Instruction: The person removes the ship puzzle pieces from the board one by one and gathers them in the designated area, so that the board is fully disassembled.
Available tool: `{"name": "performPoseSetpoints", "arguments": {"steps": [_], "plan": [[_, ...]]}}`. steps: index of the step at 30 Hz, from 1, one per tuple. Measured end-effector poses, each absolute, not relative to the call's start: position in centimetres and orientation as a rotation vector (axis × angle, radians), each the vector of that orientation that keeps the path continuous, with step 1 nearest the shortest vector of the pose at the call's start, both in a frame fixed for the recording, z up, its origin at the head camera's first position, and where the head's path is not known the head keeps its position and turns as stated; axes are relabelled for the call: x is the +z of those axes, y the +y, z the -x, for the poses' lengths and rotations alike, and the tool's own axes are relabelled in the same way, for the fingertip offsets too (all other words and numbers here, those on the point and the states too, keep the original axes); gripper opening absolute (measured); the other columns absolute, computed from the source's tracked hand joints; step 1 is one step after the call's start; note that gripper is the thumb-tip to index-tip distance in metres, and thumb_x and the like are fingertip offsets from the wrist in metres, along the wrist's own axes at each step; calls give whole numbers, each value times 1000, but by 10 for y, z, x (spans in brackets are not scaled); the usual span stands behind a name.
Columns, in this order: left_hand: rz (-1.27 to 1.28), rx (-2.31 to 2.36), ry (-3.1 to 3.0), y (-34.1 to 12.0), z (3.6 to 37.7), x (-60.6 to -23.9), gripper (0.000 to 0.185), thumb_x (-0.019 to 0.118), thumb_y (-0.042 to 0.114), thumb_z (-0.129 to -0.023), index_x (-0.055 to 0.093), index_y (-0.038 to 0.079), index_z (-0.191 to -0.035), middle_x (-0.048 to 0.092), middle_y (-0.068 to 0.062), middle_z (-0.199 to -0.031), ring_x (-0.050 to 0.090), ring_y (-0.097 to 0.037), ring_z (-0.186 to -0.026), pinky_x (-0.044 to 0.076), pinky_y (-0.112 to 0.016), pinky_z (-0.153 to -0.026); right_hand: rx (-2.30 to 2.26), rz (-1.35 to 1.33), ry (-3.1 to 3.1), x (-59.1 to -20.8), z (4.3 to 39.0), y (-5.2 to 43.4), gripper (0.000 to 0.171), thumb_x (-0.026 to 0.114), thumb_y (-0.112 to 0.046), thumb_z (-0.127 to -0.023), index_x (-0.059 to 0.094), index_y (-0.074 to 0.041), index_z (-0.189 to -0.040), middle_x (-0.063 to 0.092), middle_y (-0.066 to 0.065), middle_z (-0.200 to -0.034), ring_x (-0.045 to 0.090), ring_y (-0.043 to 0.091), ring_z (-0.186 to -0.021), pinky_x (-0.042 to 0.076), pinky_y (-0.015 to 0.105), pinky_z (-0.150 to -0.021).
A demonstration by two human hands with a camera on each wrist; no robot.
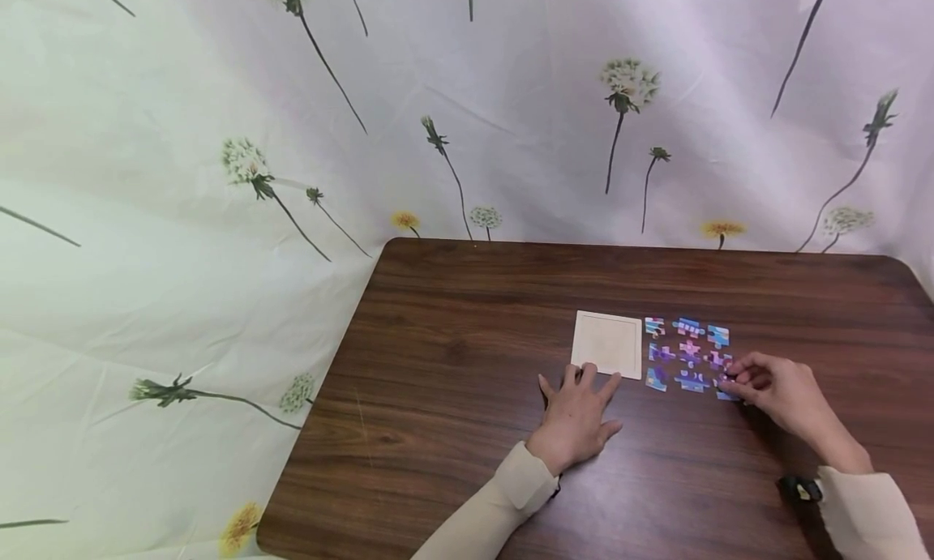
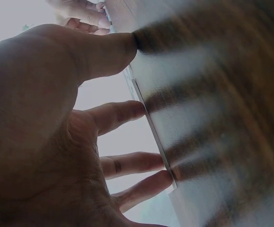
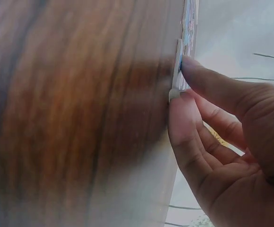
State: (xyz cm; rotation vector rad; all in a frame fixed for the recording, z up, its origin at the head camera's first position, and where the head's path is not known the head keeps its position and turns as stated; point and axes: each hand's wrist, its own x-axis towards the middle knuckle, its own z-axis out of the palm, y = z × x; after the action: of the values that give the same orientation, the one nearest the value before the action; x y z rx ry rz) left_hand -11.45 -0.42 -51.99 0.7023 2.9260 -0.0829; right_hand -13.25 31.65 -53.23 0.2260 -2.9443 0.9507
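On the wooden table (image 1: pixel 452 365), the right hand (image 1: pixel 777 394) pinches a puzzle piece (image 1: pixel 725 394) between thumb and fingertip at the near right corner of the loose puzzle pieces (image 1: pixel 686 353). The piece lies flat; its long axis is too hidden to tell. The left hand (image 1: pixel 576 414) rests open, fingers spread, its fingertips touching the near edge of the white square puzzle tray (image 1: pixel 607 344).

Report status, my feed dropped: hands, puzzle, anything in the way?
Left hand flat, fingertips on white tray edge. Right hand pinching corner puzzle piece. Other pieces loose beside tray. Nothing in the way.
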Motion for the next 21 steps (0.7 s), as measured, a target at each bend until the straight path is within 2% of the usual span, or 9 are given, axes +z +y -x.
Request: {"name": "performPoseSetpoints", "arguments": {"steps": [11,21], "plan": [[-635,23,2907,-3,115,-523,69,62,62,-97,37,45,-160,41,-5,-155,42,-28,-139,45,-71,-106,910,-261,-2866,-530,131,313,14,80,-20,-93,73,-8,-90,69,-1,-76,54,-13,-65,46,19,-56],[-619,90,2923,-5,114,-525,76,65,63,-94,35,43,-161,38,-7,-158,42,-29,-138,45,-73,-105,908,-278,-2841,-532,127,307,9,80,-12,-91,73,-7,-91,70,0,-77,53,-14,-66,47,18,-55]]}}
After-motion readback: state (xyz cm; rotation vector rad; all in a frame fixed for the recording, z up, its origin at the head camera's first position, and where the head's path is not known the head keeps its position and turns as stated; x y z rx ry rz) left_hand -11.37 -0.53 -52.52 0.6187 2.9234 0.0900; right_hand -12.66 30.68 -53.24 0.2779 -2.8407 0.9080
